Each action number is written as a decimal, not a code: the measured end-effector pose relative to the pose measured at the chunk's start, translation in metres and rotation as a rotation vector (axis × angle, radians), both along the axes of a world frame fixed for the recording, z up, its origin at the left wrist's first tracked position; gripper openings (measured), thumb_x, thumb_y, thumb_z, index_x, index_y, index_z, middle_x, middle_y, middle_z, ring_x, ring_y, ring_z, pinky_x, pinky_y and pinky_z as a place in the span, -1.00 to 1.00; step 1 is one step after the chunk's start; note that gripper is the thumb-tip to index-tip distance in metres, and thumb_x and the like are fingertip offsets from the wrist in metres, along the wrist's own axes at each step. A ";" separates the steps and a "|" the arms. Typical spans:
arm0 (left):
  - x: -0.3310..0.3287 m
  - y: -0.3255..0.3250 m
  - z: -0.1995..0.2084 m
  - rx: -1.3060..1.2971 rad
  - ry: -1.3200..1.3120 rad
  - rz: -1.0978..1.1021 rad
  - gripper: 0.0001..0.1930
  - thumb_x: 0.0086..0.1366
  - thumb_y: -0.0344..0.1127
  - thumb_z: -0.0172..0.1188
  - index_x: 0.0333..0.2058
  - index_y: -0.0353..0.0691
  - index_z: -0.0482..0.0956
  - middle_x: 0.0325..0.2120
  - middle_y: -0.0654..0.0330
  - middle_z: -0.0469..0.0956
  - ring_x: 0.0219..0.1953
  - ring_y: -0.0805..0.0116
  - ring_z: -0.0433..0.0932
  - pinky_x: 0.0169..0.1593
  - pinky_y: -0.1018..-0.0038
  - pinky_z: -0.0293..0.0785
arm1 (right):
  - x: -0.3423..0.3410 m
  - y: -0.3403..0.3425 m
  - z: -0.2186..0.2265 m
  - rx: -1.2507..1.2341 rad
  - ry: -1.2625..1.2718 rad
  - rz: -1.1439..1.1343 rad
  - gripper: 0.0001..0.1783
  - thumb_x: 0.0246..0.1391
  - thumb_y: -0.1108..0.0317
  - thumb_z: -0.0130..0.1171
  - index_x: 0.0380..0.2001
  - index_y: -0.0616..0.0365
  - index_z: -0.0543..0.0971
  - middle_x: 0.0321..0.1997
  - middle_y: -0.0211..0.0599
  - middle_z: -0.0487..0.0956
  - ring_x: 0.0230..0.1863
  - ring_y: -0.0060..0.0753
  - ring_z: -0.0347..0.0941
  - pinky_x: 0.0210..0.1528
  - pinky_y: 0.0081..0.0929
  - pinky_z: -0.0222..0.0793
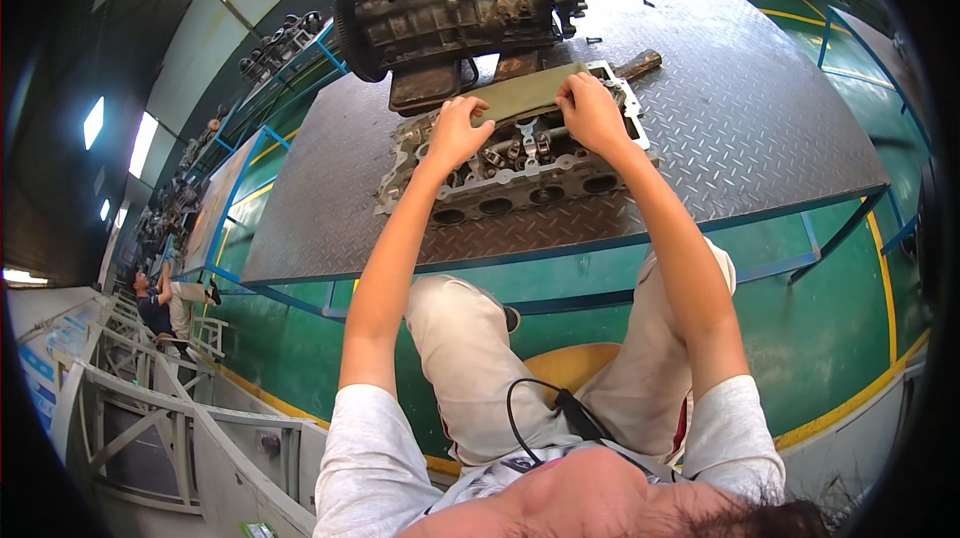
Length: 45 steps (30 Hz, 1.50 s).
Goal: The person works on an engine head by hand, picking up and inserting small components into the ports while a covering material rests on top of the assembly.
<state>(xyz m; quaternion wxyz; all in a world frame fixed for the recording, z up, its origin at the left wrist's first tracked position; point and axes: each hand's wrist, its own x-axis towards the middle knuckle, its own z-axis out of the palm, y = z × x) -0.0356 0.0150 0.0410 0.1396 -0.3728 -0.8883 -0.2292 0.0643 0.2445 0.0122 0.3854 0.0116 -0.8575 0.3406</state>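
A flat olive-green strip (522, 96) lies across the far side of an engine cylinder head (535, 176). I cannot tell whether it is paper, cloth or sheet. My left hand (460, 135) is closed at the strip's left end, with thumb and fingers curled by its edge. At the opposite end, my right hand (592, 115) has its fingertips bent down and pressed on the strip's right part. Nearer to me, the head's valve-train parts and round side ports show uncovered. The strip hides the parts beneath it.
A dark, dirty engine block (455, 8) stands behind the cylinder head on the checkered steel table (740, 123). A worn, wood-like handle (638, 65) lies at the head's right end. A small bolt (594, 40) rests farther back. Another person (160, 303) sits far left.
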 end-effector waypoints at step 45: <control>0.205 -0.056 -0.076 0.929 -1.318 -0.001 -0.59 0.45 -0.04 -0.05 -0.11 -0.34 0.51 -0.46 0.22 0.56 -0.38 0.42 0.54 -0.27 0.51 0.48 | 0.194 -0.173 -0.117 -0.717 -0.833 1.004 -0.90 0.17 0.42 0.03 -0.33 0.25 0.41 -0.45 -0.32 0.52 -0.44 -0.54 0.47 -0.36 -0.54 0.40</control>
